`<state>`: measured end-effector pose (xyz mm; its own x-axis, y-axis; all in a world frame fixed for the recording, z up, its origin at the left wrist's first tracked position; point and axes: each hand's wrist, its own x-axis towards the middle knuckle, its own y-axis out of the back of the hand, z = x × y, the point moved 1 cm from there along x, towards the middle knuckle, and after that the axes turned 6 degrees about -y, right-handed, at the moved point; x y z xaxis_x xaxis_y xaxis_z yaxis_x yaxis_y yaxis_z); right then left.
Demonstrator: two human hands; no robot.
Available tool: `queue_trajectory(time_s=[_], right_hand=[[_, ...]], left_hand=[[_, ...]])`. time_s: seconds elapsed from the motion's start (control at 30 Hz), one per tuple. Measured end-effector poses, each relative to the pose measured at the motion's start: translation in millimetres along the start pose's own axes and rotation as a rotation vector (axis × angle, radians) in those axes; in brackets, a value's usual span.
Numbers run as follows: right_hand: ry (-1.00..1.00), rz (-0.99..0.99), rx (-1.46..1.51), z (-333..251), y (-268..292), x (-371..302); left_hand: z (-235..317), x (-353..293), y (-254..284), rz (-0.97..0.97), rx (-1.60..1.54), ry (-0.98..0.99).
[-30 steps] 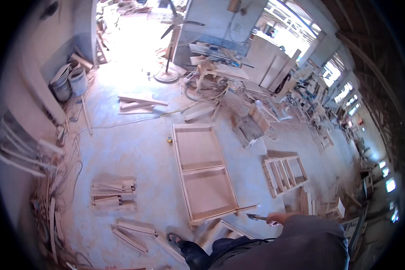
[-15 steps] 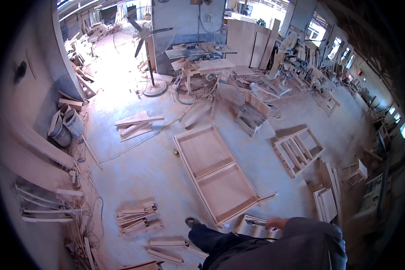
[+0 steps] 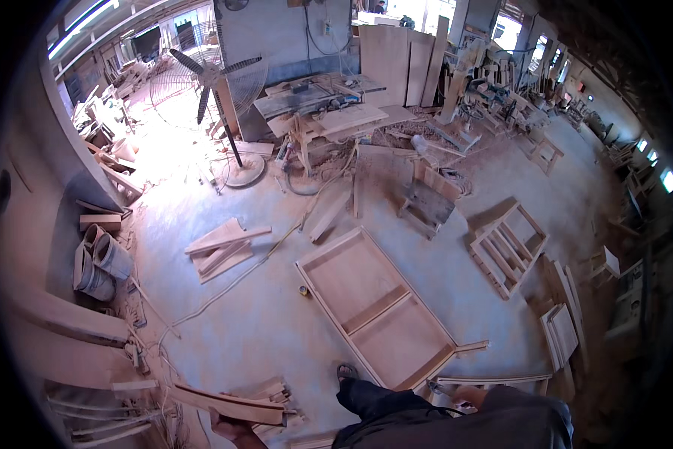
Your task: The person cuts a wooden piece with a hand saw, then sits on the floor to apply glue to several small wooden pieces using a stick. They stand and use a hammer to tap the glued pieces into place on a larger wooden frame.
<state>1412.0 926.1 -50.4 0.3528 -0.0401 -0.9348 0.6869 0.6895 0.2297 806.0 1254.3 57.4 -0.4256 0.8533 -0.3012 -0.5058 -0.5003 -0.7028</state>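
My left hand (image 3: 233, 429) grips a long, slightly curved wooden board (image 3: 228, 404) by its near edge, over a stack of short wood strips (image 3: 273, 391). Close to my body, my right hand (image 3: 468, 395) is closed around something small and dark that I cannot make out, partly hidden by my sleeve. Ahead of my feet lies a large wooden frame (image 3: 374, 303) with a panel inside and a crossbar dividing it in two. A loose strip (image 3: 471, 347) juts from its near right corner, and another long wooden piece (image 3: 501, 380) lies beyond my right hand.
A yellow tape measure (image 3: 303, 290) sits left of the frame. A cable (image 3: 224, 295) crosses the floor. Further off stand a fan (image 3: 210, 75), a cluttered workbench (image 3: 329, 116), buckets (image 3: 112, 256), a slatted frame (image 3: 508, 247) and stacked boards (image 3: 560, 333).
My left hand has come into view at the lower left with the curved board in it. My right hand stays near my body, and the view has shifted.
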Motion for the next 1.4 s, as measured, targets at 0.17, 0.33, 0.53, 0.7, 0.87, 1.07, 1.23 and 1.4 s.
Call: queue_trajectory(time_s=[0.17,0.33,0.53,0.7,0.87,1.07,1.23,1.4], right_hand=[[0.148,0.077,0.201,-85,74,-73],[0.145,0.077,0.546,-164,106,-111],[-0.038,0.102,0.654,-190,71,-62],[-0.011,0.012,0.506,-235,28,-142],[-0.092,-0.079,0.718,-300,-18,-218],[-0.228,-0.179,0.881,-378,-59,-245],[-0.318,-0.272,0.996,-423,-64,-242],[-0.371,-0.339,1.087,-442,-43,-220]], left_hand=[[-1,64,-112,-0.165,-0.011,0.027],[-9,127,-189,-0.197,-0.147,0.233],[-75,256,-224,-0.495,-0.349,0.411],[-95,300,-314,-0.498,-0.342,0.599],[-125,348,-325,-0.481,-0.219,0.761],[-190,367,-358,-0.534,0.102,0.828],[-243,382,-364,-0.678,0.513,0.892],[-310,388,-364,-0.844,0.872,0.867]])
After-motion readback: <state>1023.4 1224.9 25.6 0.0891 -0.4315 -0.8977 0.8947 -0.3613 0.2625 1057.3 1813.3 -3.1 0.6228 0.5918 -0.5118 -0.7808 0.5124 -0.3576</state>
